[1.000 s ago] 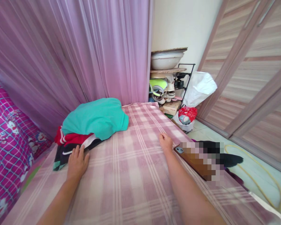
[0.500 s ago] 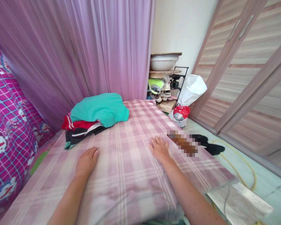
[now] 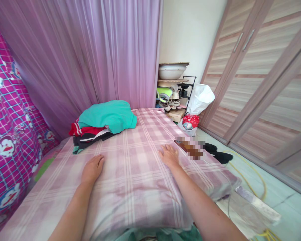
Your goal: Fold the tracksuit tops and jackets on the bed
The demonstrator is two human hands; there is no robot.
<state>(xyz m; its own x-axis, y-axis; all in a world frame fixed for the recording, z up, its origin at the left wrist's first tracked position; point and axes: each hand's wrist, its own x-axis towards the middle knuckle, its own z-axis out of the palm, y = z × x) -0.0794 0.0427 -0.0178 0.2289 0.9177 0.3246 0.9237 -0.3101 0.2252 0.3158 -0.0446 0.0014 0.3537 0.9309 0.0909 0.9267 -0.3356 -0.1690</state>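
Observation:
My left hand (image 3: 93, 168) rests on the pink and white plaid cloth (image 3: 140, 160), its fingers stretched out close together with nothing in them. To the right, my right hand (image 3: 168, 155) lies flat on the same cloth, fingers spread. Just beyond it is a flat brown object (image 3: 188, 149), mostly blurred out, with a thin pale cable running from its near end. Ahead of my left hand lies a pile of clothes: a teal garment (image 3: 109, 115) on top, a red one (image 3: 86, 130) under it, and a dark one with a white stripe (image 3: 90, 140).
Purple curtains (image 3: 115, 50) hang behind the cloth-covered surface. A shoe rack (image 3: 190, 90) bears shoes and a white basin (image 3: 172, 71). Bags, a yellow cord (image 3: 256, 170) and dark items (image 3: 222, 157) are on the floor by the wooden wardrobe (image 3: 240, 83). Pink patterned fabric (image 3: 10, 117) hangs at left.
The view has shifted slightly, so the rack, wardrobe and brown object appear further left. Both hands stay resting on the cloth, and the clothes pile looks the same.

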